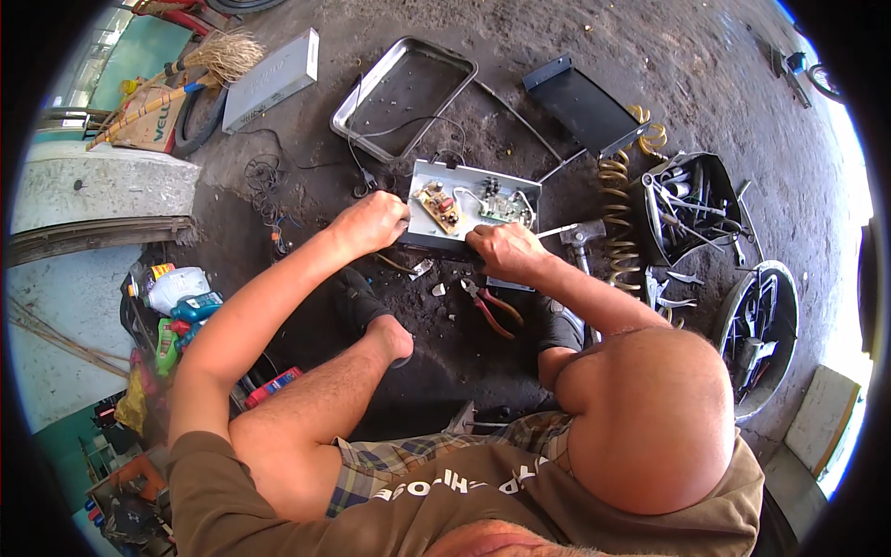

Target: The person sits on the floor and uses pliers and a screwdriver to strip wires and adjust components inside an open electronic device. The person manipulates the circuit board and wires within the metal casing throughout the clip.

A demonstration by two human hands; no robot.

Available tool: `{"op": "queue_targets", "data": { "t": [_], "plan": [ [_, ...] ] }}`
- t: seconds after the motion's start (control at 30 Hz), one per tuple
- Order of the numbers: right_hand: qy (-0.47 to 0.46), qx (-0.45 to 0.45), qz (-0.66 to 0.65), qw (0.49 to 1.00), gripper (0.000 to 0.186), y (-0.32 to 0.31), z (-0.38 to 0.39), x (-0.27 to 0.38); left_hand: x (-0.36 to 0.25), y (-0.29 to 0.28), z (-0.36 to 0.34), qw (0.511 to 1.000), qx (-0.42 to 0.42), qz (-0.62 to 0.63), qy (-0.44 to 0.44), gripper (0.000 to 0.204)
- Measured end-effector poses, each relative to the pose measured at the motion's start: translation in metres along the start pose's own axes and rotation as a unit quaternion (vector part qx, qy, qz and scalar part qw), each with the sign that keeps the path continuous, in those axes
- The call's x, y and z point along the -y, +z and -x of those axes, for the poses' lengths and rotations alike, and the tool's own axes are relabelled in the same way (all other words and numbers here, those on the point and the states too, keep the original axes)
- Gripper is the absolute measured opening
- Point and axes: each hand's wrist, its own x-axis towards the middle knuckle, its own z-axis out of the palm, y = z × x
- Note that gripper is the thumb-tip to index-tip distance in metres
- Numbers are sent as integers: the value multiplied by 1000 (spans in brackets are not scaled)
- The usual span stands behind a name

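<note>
An open grey metal case (pixel 449 243) sits on the ground between my feet. Inside it lie a tan circuit board (pixel 440 206) with a red part and a green circuit board (pixel 507 210), with white wires between them. My left hand (pixel 369 223) is closed at the case's near left corner, its fingertips partly hidden. My right hand (pixel 509 251) is closed over the near edge, below the green board. Red-handled cutting pliers (pixel 490 308) lie on the dirt just nearer than the case. A hammer (pixel 581 243) lies to the right of my right hand.
Beyond the case lie a metal tray frame (pixel 340 119), a black cover panel (pixel 577 110) and a grey box (pixel 271 82). At right are a coil spring (pixel 620 223), a tool bin (pixel 648 221) and a round tub (pixel 791 306). Bottles (pixel 197 304) and tangled cable (pixel 264 178) lie left.
</note>
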Motion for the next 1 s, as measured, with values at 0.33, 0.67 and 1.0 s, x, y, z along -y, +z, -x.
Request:
{"op": "queue_targets", "data": {
  "t": [0.33, 0.67, 1.0],
  "plan": [
    [18, 19, 60, 998, 13, 32, 2, -17, 18, 65, -4, 993, -5, -110, 44, 19],
    [39, -12, 60, 997, 13, 58, 10, -30, 74, -31, -73, 963, -230, -23, -139, 12],
    [81, 13, 57, 995, 12, 59, 22, -30, 90, -20, -61, 969, -92, -45, -226, 35]
  ]
}}
